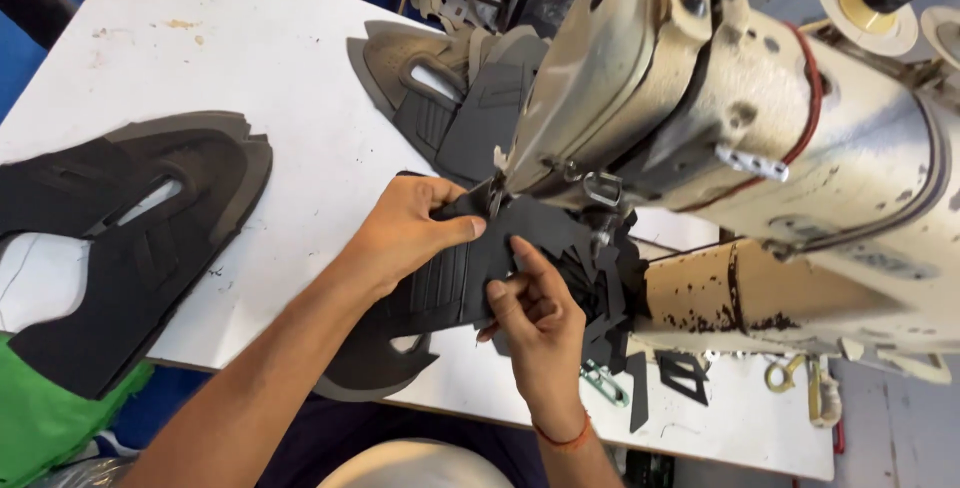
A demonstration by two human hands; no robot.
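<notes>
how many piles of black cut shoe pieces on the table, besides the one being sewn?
2. One stack lies at the table's left edge; another stack sits at the far side behind the sewing machine. The machine may hide more.

The sewing machine [720,138] head hides the needle and stitching point.

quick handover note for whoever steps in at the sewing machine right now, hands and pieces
Left hand pinches the black shoe upper at its top edge, by the needle area of the sewing machine.
Right hand presses fingers on the same upper from below.
Done or not: stitching cannot be told from here.
Nearby: a stack of uppers on the left of the table, another pile behind the machine.
</notes>
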